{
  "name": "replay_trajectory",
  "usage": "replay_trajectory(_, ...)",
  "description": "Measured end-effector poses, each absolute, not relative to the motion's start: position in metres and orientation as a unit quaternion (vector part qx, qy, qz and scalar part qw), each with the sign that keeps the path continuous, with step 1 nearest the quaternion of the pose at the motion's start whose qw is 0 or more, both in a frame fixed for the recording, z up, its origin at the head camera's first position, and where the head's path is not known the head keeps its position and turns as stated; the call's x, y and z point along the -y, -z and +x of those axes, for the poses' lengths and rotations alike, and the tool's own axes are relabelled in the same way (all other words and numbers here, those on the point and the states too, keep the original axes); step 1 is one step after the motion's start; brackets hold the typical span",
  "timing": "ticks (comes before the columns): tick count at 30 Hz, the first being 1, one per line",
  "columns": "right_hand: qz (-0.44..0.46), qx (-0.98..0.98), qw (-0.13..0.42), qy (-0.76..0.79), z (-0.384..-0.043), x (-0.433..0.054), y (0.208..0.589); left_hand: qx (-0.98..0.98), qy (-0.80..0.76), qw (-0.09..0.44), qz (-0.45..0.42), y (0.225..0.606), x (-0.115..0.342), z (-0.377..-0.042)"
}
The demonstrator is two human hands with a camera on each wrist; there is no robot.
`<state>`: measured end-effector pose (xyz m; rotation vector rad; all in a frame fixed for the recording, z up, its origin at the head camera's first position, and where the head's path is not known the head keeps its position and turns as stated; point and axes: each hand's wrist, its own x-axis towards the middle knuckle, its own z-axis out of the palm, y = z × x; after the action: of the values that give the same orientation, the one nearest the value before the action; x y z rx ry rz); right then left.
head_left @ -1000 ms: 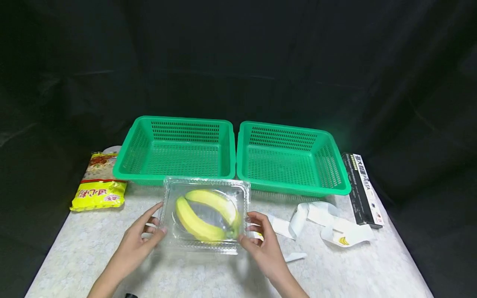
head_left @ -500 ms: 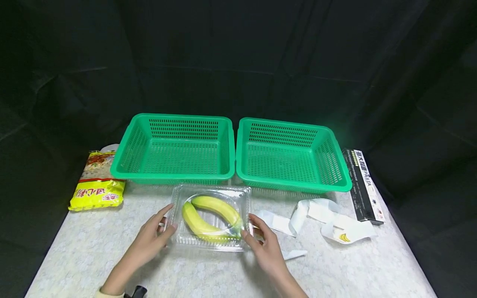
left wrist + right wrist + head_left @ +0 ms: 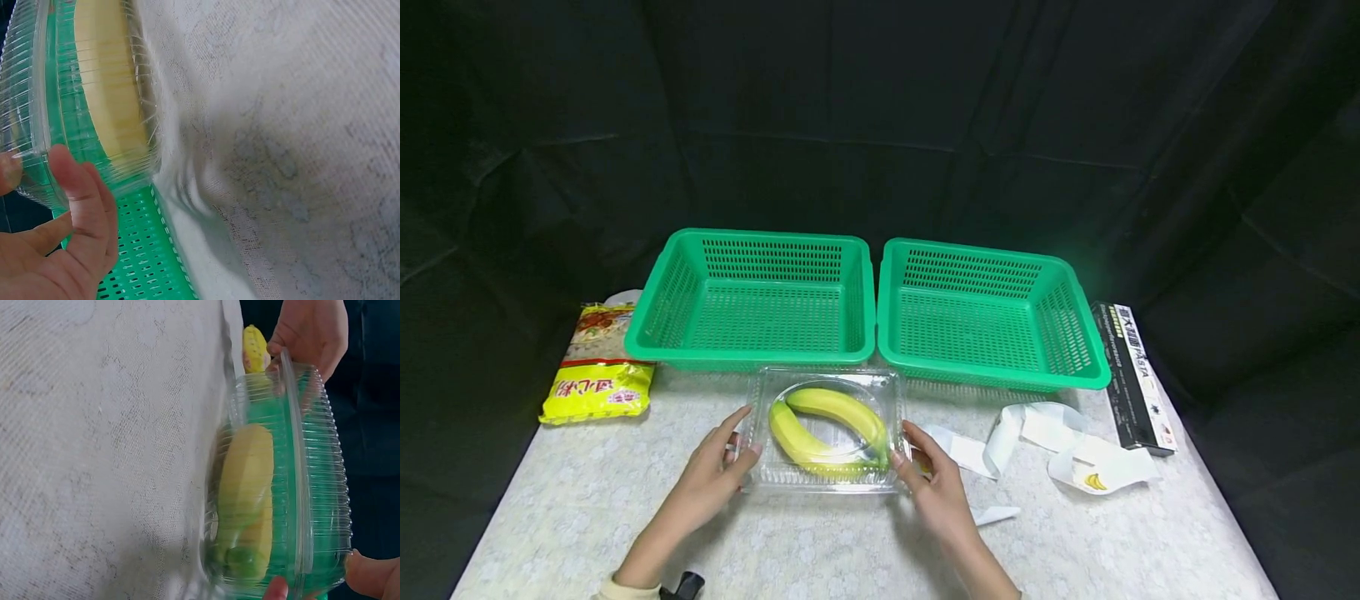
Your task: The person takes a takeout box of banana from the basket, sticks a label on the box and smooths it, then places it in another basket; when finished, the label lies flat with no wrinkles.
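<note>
A closed clear plastic clamshell container (image 3: 882,390) with two yellow bananas (image 3: 837,406) inside is close over the table, in front of the baskets. My left hand (image 3: 711,477) holds its left side, thumb and fingers at the rim. At the right side my right hand (image 3: 938,492) grips it, thumb toward the front corner. In the right wrist view the lid and ribbed walls show, with the bananas' green stem end (image 3: 245,559) near that hand. Most of the right hand lies outside that view.
Two green baskets (image 3: 752,361) (image 3: 1000,377) stand behind. A yellow noodle bag (image 3: 597,392) lies left, a black pasta box (image 3: 1127,392) right. A curled white label strip (image 3: 1033,429) with a banana picture lies right of the container, a white paper scrap (image 3: 996,515) nearer.
The container has come down toward the table, tipped flatter and shifted slightly right, with both hands keeping hold of its sides. The baskets and packages stay put.
</note>
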<state>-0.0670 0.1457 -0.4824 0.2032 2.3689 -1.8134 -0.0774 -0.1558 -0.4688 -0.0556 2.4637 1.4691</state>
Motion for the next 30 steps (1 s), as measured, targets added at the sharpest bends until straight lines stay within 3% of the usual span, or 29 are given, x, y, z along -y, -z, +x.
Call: replay_trajectory(30,0.073,-0.787,0.069,0.608,-0.0672,-0.1475,0.4856,-0.838,-0.523,0.155,-0.024,0.4677,0.1584,-0.0792)
